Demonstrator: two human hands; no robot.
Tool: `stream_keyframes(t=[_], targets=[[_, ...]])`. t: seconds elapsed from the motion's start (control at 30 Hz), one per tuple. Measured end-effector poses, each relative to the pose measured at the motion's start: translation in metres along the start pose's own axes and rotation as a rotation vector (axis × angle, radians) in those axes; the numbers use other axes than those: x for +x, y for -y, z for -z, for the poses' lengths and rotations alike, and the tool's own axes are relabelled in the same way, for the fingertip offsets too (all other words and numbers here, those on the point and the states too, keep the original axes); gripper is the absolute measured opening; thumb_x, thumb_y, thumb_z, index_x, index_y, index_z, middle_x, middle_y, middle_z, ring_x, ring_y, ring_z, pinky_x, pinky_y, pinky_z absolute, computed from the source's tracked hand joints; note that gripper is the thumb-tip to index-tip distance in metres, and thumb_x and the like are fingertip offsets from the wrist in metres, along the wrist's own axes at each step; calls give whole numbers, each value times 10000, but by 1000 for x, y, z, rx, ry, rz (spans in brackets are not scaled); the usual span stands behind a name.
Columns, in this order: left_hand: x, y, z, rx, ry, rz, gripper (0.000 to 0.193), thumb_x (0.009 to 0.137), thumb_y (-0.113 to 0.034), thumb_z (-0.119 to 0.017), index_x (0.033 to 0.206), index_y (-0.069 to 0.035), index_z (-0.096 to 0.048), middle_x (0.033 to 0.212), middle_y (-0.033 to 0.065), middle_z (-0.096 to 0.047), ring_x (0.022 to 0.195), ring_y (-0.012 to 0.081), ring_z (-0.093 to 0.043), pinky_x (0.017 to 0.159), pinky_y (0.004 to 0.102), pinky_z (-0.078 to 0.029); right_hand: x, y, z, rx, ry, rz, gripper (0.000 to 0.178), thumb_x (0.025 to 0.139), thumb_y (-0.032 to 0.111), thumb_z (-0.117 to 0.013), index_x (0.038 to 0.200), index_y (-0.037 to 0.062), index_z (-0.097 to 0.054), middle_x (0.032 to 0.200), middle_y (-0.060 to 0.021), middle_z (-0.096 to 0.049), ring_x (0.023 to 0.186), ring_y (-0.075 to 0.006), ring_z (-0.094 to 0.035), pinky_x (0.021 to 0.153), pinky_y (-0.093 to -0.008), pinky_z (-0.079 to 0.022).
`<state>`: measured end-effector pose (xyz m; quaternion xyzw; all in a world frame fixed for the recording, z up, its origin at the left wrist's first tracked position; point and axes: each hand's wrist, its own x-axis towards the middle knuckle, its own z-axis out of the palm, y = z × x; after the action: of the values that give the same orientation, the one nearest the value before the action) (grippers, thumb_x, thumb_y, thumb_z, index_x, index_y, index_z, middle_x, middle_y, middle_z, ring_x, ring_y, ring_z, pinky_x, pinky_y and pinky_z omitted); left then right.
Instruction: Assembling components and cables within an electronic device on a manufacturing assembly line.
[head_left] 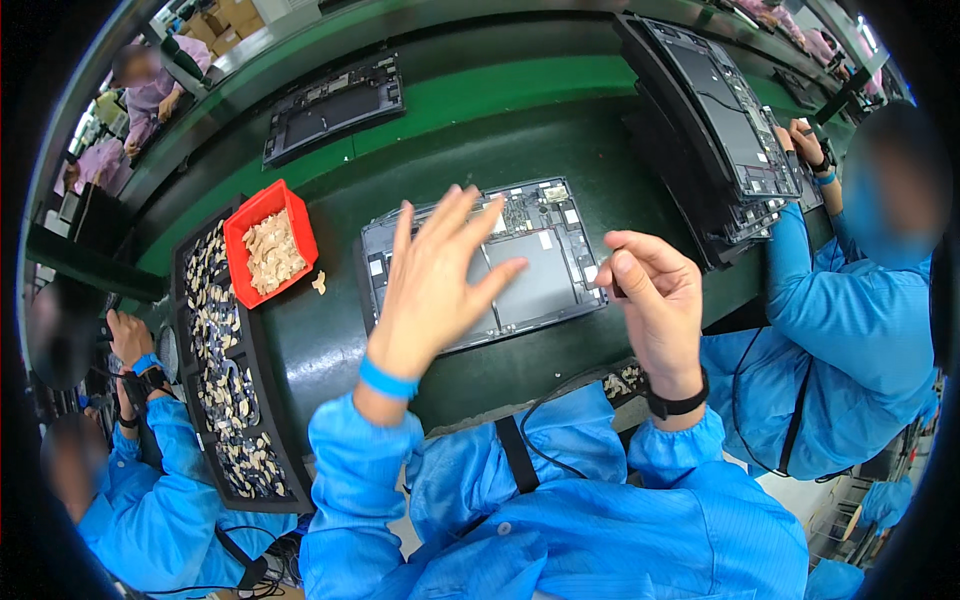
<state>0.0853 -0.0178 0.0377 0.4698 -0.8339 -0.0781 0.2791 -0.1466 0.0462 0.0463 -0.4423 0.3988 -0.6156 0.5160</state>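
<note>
An opened laptop base [535, 280] lies on the green bench before me, with its battery and circuit board showing. My left hand [432, 270] hovers over its left half, fingers spread and holding nothing; it hides part of the base. Just off the right edge of the base, my right hand [658, 300] is closed in a pinch, thumb against fingers. A small dark piece [618, 290] shows between them, too little of it to name.
To the left, a red bin [312, 245] of pale pieces sits by a black compartment tray [275, 440] holding dark and pale small parts. Another laptop base [335, 110] lies at the back. Stacked bases [690, 150] stand at right. Co-workers in blue sit on both sides.
</note>
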Motion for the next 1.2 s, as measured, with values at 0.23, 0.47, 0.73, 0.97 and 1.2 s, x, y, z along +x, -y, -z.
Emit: stream_keyframes(t=[0.23,0.47,0.73,0.97,1.2], targets=[[-28,-2,18,-51,337,14,512,798,-358,-825,1270,-194,-712,1157,108,-594,1092,309,-575,958,437,-446,-3,-6,27,-438,19,-186,151,964,52,-733,1073,-53,-727,837,-91,-778,757,-90,-721,691,-209,-527],[-41,-13,0,-60,183,-130,413,787,-236,-799,1195,-202,-752,1294,128,-600,1148,308,-594,920,398,-483,6,-27,-7,-680,143,-163,157,943,98,-739,1004,-47,-744,730,-90,-772,696,-100,-729,664,-248,-538],[-42,0,-11,-156,156,-149,396,745,-251,-851,1131,-196,-780,1255,127,-627,1103,311,-612,901,416,-524,7,-38,-14,-703,99,-218,149,938,97,-729,972,-47,-748,720,-102,-772,647,-108,-714,629,-254,-530],[-45,-2,-10,-145,143,-136,403,739,-261,-848,1133,-206,-784,1257,114,-632,1102,303,-612,907,417,-531,7,-38,-12,-711,112,-221,165,938,107,-724,956,-56,-748,684,-88,-758,621,-92,-695,592,-243,-511],[-42,-2,-9,-121,158,-140,404,729,-250,-841,1127,-219,-783,1244,89,-642,1072,292,-627,877,401,-543,6,-41,-13,-685,112,-209,171,937,108,-721,942,-61,-748,679,-83,-757,614,-84,-689,593,-239,-510]])
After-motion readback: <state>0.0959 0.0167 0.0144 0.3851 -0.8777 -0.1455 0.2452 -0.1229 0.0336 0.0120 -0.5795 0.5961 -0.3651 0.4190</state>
